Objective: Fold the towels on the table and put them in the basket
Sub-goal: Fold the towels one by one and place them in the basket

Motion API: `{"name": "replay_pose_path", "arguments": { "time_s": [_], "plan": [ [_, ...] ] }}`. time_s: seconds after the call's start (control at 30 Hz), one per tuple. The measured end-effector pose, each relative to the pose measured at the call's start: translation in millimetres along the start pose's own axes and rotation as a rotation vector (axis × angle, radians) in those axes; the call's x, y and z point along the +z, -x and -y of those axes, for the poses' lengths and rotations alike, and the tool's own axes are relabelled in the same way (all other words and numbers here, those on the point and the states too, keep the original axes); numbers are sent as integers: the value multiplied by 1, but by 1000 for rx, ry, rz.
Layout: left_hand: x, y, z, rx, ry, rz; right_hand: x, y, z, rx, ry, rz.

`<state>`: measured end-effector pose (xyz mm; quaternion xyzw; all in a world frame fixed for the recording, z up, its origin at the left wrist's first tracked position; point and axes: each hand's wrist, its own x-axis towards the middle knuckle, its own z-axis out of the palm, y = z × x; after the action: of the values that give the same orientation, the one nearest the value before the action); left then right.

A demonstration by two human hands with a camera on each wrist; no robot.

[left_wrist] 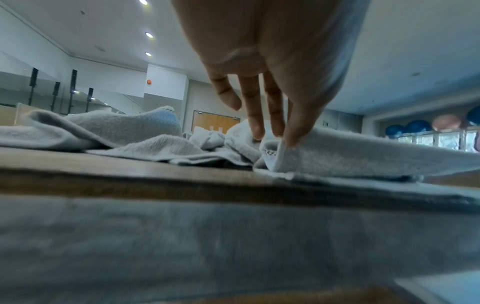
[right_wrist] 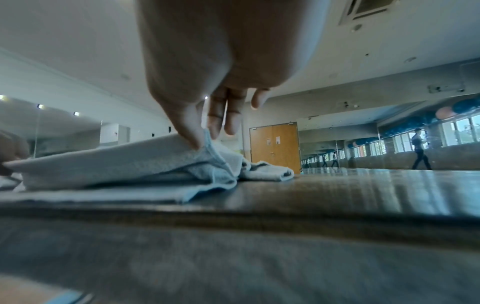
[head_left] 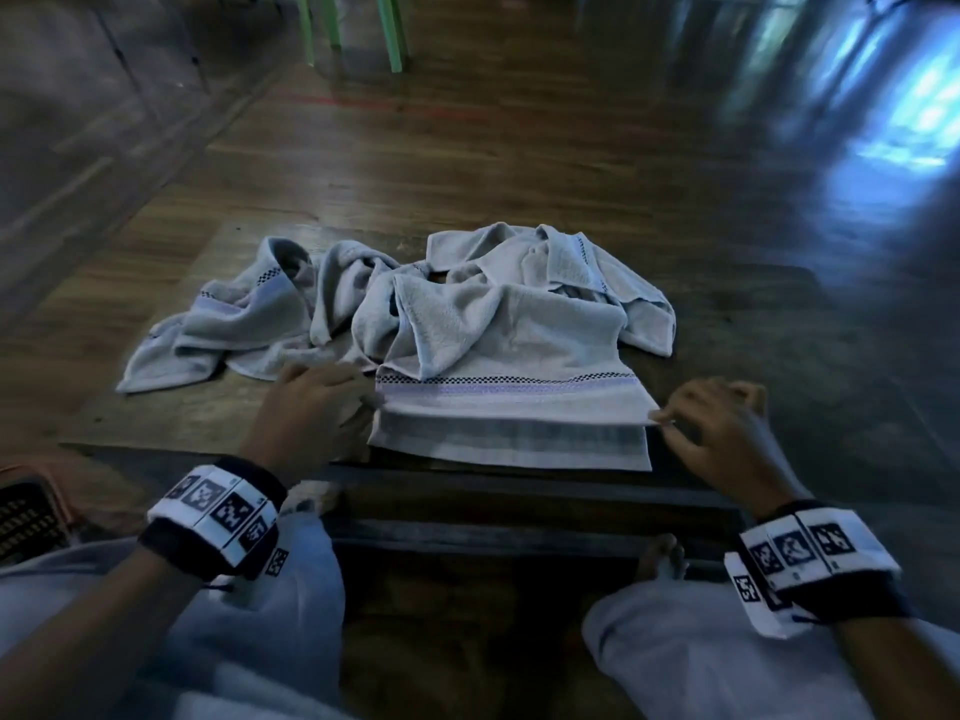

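A pale grey towel with a checkered, lilac-striped border lies at the near edge of the low wooden table, its border edge lifted over the layer beneath. My left hand pinches the border's left corner. My right hand pinches the right corner between thumb and fingers. The towel's far part is bunched up. A second crumpled grey towel lies at the table's left. The basket, dark mesh with an orange rim, shows at the far left edge beside my knee.
My knees in light trousers sit against the table's near edge. Wood floor surrounds the table. Green chair legs stand far back. In the right wrist view a person walks along the far mirrored wall.
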<state>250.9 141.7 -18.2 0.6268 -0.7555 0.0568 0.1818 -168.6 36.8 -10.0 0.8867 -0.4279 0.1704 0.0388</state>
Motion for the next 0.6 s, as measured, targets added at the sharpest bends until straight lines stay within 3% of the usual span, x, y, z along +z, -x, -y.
{"name": "replay_pose_path", "arguments": {
  "time_s": [0.13, 0.4, 0.6],
  "plan": [
    [14, 19, -5, 25, -40, 134, 17, 19, 0, -40, 24, 110],
    [16, 26, -18, -23, -51, 197, 19, 27, 8, 19, -84, 227],
    [23, 27, -11, 40, -139, 244, 24, 27, 13, 14, -84, 272]
  ]
}}
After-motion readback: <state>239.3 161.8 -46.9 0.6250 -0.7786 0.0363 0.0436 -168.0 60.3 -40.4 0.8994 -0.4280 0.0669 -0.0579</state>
